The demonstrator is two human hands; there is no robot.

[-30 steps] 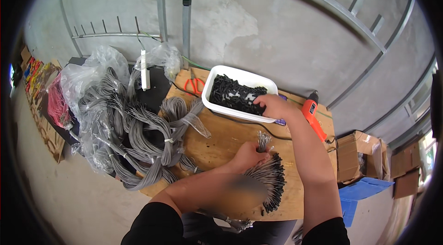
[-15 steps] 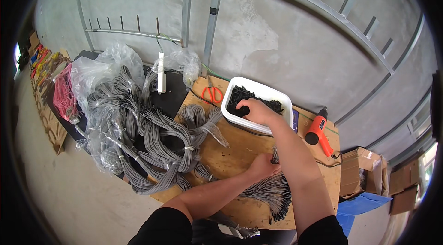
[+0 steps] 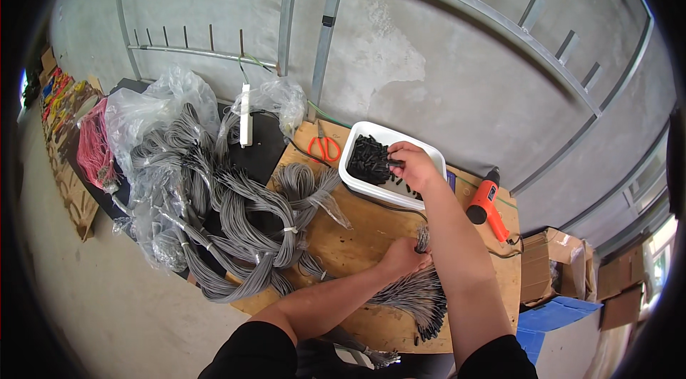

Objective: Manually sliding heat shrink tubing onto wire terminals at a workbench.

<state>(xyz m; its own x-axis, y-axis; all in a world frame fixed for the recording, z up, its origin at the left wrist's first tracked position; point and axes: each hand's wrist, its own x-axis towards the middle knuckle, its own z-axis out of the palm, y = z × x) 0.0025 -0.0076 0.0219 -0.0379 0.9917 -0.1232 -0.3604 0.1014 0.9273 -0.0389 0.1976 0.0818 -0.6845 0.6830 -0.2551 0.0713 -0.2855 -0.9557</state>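
Our right hand [image 3: 413,165] sits centre-right of frame, inside the white tray [image 3: 355,180], fingers curled and pinching one of the small black pieces [image 3: 368,157] heaped in the tray's left half. Our left hand [image 3: 402,257] is lower centre on the plywood board [image 3: 357,232], closed around the neck of a bundle of grey wires [image 3: 414,293]; the wire ends fan out twd the bottom of frame, just below the hand.

Orange-handled scissors [image 3: 323,147] lie just left of the tray. Orange heat gun [image 3: 487,202] to the tray's right, near our right forearm. Loops of grey cable [image 3: 236,222] piled left of centre, some in clear plastic bags [image 3: 153,111]. White power strip [image 3: 245,115] upper left of centre.

Pkgs: brown cardboard boxes [image 3: 554,268] lower right, open flaps; blue flat piece [image 3: 554,315] under them. Far left edge, a coloured printed carton [image 3: 61,97], print too small to tell.
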